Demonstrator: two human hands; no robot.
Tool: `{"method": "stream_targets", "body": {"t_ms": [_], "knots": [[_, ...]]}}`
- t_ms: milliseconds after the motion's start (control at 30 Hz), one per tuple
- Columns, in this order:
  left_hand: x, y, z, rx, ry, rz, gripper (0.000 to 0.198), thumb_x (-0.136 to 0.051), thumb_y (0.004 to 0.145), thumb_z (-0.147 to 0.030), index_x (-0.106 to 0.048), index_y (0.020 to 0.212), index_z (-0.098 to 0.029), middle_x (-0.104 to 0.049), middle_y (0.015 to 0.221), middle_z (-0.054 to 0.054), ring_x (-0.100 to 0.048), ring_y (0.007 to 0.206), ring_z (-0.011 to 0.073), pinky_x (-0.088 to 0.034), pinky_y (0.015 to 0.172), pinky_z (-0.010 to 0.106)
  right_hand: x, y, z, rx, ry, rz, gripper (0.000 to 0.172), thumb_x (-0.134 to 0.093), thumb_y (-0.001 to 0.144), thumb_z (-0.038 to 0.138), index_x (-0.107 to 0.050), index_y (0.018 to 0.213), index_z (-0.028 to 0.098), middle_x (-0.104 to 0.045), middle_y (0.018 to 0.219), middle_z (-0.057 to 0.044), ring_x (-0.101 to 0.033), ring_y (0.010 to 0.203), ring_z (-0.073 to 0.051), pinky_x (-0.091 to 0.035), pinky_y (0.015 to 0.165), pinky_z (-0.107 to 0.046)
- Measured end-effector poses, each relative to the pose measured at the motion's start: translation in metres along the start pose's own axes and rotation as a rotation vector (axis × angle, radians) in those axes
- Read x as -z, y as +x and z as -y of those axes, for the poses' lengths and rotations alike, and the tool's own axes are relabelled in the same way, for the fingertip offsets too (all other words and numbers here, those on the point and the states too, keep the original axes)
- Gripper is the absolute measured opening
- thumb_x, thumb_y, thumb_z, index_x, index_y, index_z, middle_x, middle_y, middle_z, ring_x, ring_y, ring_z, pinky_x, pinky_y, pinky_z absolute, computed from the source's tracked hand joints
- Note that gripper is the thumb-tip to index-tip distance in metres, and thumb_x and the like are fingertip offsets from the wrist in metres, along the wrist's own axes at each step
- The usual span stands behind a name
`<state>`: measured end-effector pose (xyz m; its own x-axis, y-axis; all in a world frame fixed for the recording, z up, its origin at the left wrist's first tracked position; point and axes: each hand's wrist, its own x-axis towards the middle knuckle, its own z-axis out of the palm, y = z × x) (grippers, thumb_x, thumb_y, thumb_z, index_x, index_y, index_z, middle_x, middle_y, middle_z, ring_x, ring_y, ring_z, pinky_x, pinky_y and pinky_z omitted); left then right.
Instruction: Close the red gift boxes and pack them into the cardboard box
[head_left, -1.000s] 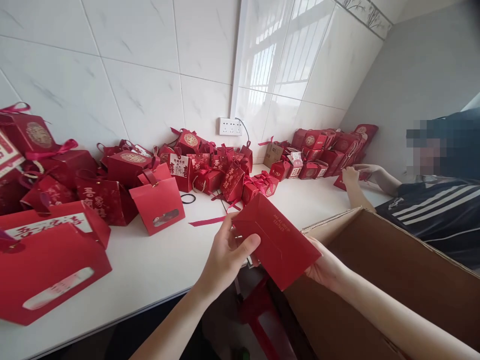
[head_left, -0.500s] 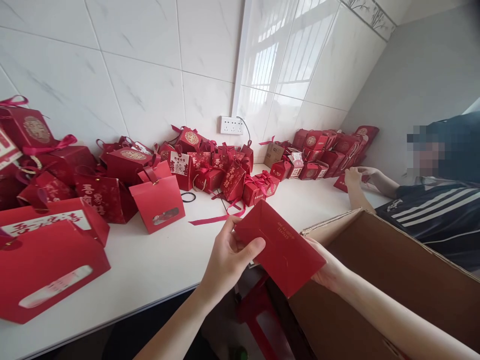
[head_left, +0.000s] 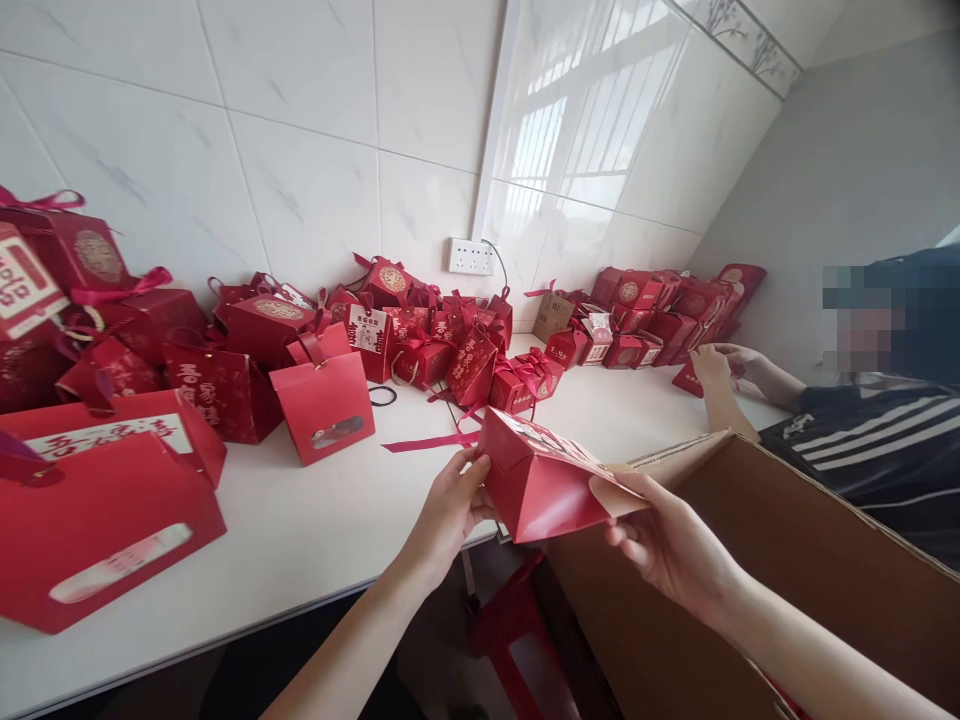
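A red paper gift box (head_left: 551, 490) is tilted on its side between my hands, above the table's front edge and the near corner of a cardboard box. My left hand (head_left: 454, 505) grips its closed end, thumb on the near side. With my right hand (head_left: 667, 535) I pinch the other end, where a pale inner flap shows. A printed face with white and dark marks points upward, partly out of sight. Just behind it lies a red ribbon (head_left: 427, 442), next to several finished red boxes (head_left: 517, 383) with bows.
Red gift boxes (head_left: 259, 320) crowd the white table (head_left: 315, 520) along the tiled wall. A large open carton (head_left: 675, 560) stands at the right, a red stool (head_left: 517, 640) below. Another person's hands (head_left: 716, 365) hold a red item at the far right. A power strip (head_left: 471, 257) is on the wall.
The red gift box has gone from showing its flat bottom to lying sideways, opened out, with its printed face up. My right hand has shifted to its open end.
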<state>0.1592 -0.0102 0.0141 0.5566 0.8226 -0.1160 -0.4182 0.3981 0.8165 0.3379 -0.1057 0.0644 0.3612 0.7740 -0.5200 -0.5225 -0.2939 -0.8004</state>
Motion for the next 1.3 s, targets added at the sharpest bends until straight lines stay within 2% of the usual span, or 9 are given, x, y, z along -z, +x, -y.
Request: {"method": "stream_targets", "body": {"t_ms": [133, 233, 333, 433, 600, 767, 933, 1100, 1300], "knots": [[-0.001, 0.002, 0.004, -0.022, 0.004, 0.071, 0.043, -0.056, 0.080, -0.051, -0.056, 0.106, -0.017, -0.066, 0.094, 0.008, -0.066, 0.076, 0.0179, -0.051, 0.067, 0.027, 0.008, -0.003, -0.001, 0.064, -0.104, 0.026, 0.013, -0.068, 0.074, 0.026, -0.066, 0.080, 0.015, -0.066, 0.056, -0.004, -0.064, 0.048, -0.014, -0.053, 0.039, -0.015], [0.002, -0.001, 0.005, -0.099, 0.068, 0.195, 0.056, -0.038, 0.083, -0.063, -0.057, 0.113, -0.018, -0.064, 0.108, 0.010, -0.062, 0.097, 0.0233, -0.049, 0.080, 0.031, 0.017, 0.000, -0.003, 0.212, -0.255, 0.096, 0.027, -0.075, 0.068, 0.033, -0.066, 0.087, 0.016, -0.071, 0.075, -0.007, -0.068, 0.064, -0.018, -0.059, 0.056, -0.022], [0.004, -0.004, 0.001, -0.189, 0.203, 0.289, 0.054, -0.051, 0.080, -0.058, -0.056, 0.118, -0.019, -0.061, 0.117, 0.010, -0.055, 0.111, 0.0272, -0.045, 0.091, 0.035, 0.026, 0.004, -0.004, 0.404, -0.340, 0.158, 0.030, -0.075, 0.068, 0.040, -0.066, 0.088, 0.019, -0.071, 0.090, -0.007, -0.068, 0.082, -0.021, -0.059, 0.074, -0.031], [0.005, -0.008, -0.006, -0.273, 0.270, 0.394, 0.063, -0.068, 0.071, -0.048, -0.050, 0.125, -0.019, -0.057, 0.124, 0.011, -0.050, 0.117, 0.0305, -0.043, 0.096, 0.038, 0.032, 0.007, -0.005, 0.510, -0.377, 0.141, 0.028, -0.076, 0.065, 0.043, -0.066, 0.073, 0.018, -0.072, 0.086, -0.007, -0.067, 0.082, -0.022, -0.056, 0.079, -0.034], [0.003, -0.011, -0.013, -0.338, 0.396, 0.456, 0.067, -0.069, 0.071, -0.025, -0.043, 0.132, -0.021, -0.054, 0.128, 0.009, -0.048, 0.120, 0.0286, -0.041, 0.098, 0.035, 0.035, 0.005, -0.004, 0.519, -0.410, 0.046, 0.032, -0.078, 0.059, 0.048, -0.069, 0.069, 0.018, -0.071, 0.077, -0.008, -0.068, 0.076, -0.022, -0.055, 0.080, -0.035], [-0.005, -0.002, -0.011, -0.354, 0.456, 0.517, 0.067, -0.066, 0.070, -0.017, -0.042, 0.132, -0.023, -0.054, 0.128, 0.008, -0.049, 0.118, 0.0279, -0.041, 0.098, 0.034, 0.048, -0.002, -0.004, 0.528, -0.438, 0.026, 0.034, -0.076, 0.062, 0.048, -0.070, 0.074, 0.016, -0.072, 0.080, -0.010, -0.068, 0.077, -0.024, -0.054, 0.080, -0.037], [-0.021, 0.018, -0.009, -0.293, 0.527, 0.561, 0.068, -0.066, 0.074, -0.030, -0.037, 0.135, -0.023, -0.055, 0.127, 0.009, -0.051, 0.116, 0.0290, -0.043, 0.096, 0.036, 0.068, -0.005, -0.006, 0.578, -0.304, 0.067, 0.030, -0.073, 0.068, 0.045, -0.066, 0.074, 0.017, -0.072, 0.082, -0.008, -0.068, 0.080, -0.023, -0.052, 0.083, -0.039], [-0.044, 0.035, -0.007, -0.220, 0.486, 0.589, 0.058, -0.055, 0.082, -0.045, -0.040, 0.133, -0.023, -0.058, 0.123, 0.009, -0.054, 0.111, 0.0275, -0.046, 0.091, 0.037, 0.075, -0.011, -0.006, 0.573, -0.260, 0.145, 0.032, -0.065, 0.076, 0.046, -0.064, 0.093, 0.020, -0.070, 0.099, -0.008, -0.066, 0.089, -0.024, -0.051, 0.086, -0.042], [-0.056, 0.029, 0.002, -0.289, 0.417, 0.516, 0.065, -0.062, 0.077, -0.041, -0.037, 0.134, -0.023, -0.055, 0.126, 0.009, -0.050, 0.117, 0.0285, -0.042, 0.098, 0.038, 0.081, -0.007, -0.010, 0.564, -0.249, 0.127, 0.032, -0.069, 0.073, 0.046, -0.064, 0.084, 0.017, -0.071, 0.093, -0.010, -0.067, 0.089, -0.025, -0.051, 0.087, -0.043]]}}
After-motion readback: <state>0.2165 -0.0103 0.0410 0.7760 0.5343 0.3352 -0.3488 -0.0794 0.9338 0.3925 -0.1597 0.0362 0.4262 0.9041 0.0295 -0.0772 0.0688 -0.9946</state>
